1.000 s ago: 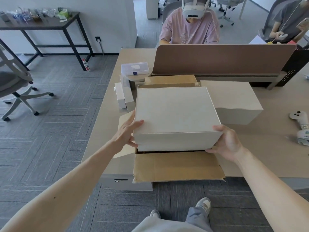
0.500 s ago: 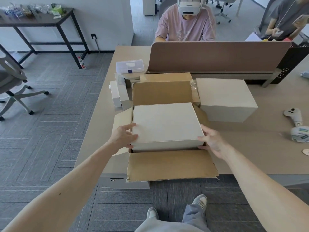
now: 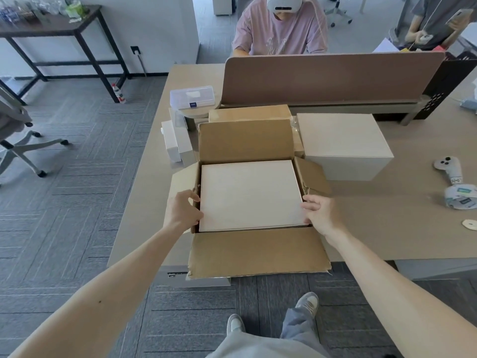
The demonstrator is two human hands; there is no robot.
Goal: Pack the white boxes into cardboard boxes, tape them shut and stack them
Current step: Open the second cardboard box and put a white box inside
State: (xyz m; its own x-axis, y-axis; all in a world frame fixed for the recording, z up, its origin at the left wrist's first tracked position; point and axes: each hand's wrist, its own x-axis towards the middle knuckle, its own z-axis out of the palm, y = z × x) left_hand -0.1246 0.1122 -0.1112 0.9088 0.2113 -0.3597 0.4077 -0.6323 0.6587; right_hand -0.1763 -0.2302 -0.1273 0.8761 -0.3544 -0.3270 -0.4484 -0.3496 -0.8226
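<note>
- I see a tan desk (image 3: 387, 228) on grey carpet (image 3: 77, 202). The open cardboard box (image 3: 258, 251) sits at the desk's near edge, with a divider screen (image 3: 330, 76) behind it.
- The white box (image 3: 247, 195) lies flat inside the cardboard box; a second white box (image 3: 340, 140) stands behind it to the right.
- My left hand (image 3: 183, 213) curls its fingers down at the cardboard box's left wall; my right hand (image 3: 320, 213) touches the white box's right edge, fingers loose.
- The left fingertips are hidden in that gap, so I cannot tell whether they grip anything.
</note>
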